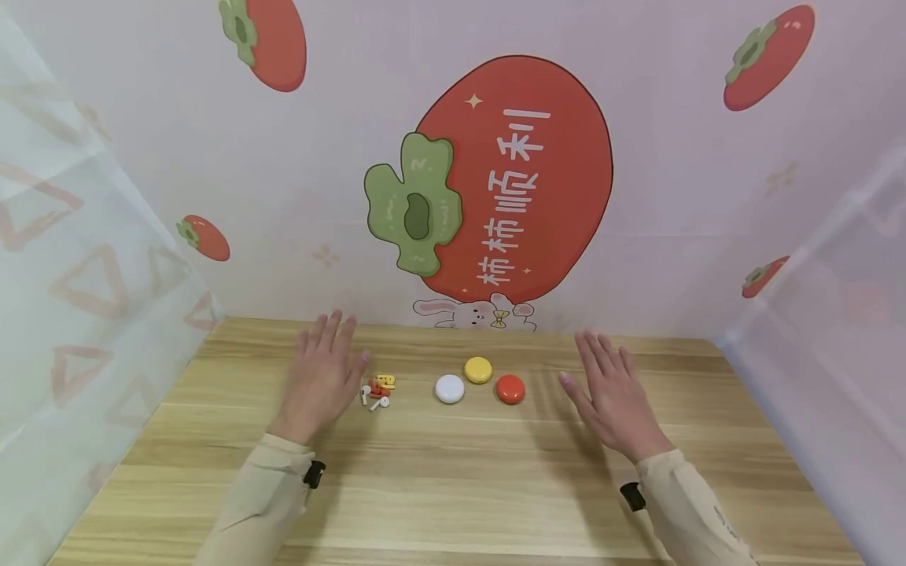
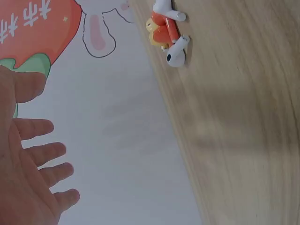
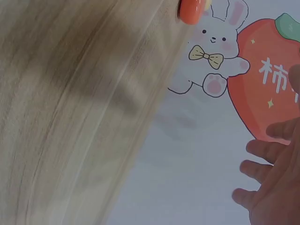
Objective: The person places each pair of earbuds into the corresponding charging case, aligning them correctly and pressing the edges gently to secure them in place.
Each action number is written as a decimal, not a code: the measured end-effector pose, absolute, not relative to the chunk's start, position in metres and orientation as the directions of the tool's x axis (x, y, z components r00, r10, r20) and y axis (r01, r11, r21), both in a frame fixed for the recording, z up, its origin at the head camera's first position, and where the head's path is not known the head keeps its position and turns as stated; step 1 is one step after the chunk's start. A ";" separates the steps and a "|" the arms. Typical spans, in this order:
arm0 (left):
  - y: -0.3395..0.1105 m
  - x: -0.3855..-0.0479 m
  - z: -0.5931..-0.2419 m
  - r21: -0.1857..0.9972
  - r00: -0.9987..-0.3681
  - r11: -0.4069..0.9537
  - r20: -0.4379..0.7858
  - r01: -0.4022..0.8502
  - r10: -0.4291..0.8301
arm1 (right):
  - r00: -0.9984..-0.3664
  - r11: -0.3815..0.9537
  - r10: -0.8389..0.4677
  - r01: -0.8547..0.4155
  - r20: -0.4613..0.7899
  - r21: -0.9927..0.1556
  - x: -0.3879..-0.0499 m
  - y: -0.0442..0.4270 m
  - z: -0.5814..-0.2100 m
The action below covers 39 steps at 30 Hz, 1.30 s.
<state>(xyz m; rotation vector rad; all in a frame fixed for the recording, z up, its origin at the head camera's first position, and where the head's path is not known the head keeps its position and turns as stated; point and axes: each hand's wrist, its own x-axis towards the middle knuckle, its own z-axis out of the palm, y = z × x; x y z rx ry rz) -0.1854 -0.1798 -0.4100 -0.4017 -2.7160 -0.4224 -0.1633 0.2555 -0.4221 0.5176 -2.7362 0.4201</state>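
Note:
My left hand [image 1: 318, 385] is held over the table with its fingers straight, just left of a small pile of wireless earbuds. White earbuds [image 2: 176, 57], red earbuds [image 1: 380, 391] and yellow earbuds [image 1: 385, 380] lie close together there. Three round glossy cases, white [image 1: 449, 389], yellow [image 1: 477, 370] and red [image 1: 510, 389], sit in a triangle between the hands, lids apparently down. To the right of the red case, my right hand [image 1: 616, 397] hovers with fingers extended and nothing in it. Neither hand touches any object.
The wood-grain table [image 1: 439, 487] meets a printed back wall cloth [image 1: 665, 236] with persimmons and a rabbit. Pale side cloths [image 1: 92, 314] enclose the left and right. Each sleeve bears a black wrist device [image 1: 314, 474].

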 end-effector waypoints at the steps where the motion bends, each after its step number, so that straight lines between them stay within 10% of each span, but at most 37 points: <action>1: -0.178 -0.185 -0.411 0.230 -0.890 0.914 0.396 0.335 0.226 | -0.881 0.889 -0.300 -0.398 0.366 -0.229 -0.163 0.255 -0.423; 39: -0.093 -0.190 -0.441 0.417 -0.903 0.807 0.286 0.419 0.320 | -0.895 0.875 -0.331 -0.410 0.300 -0.257 -0.153 0.215 -0.436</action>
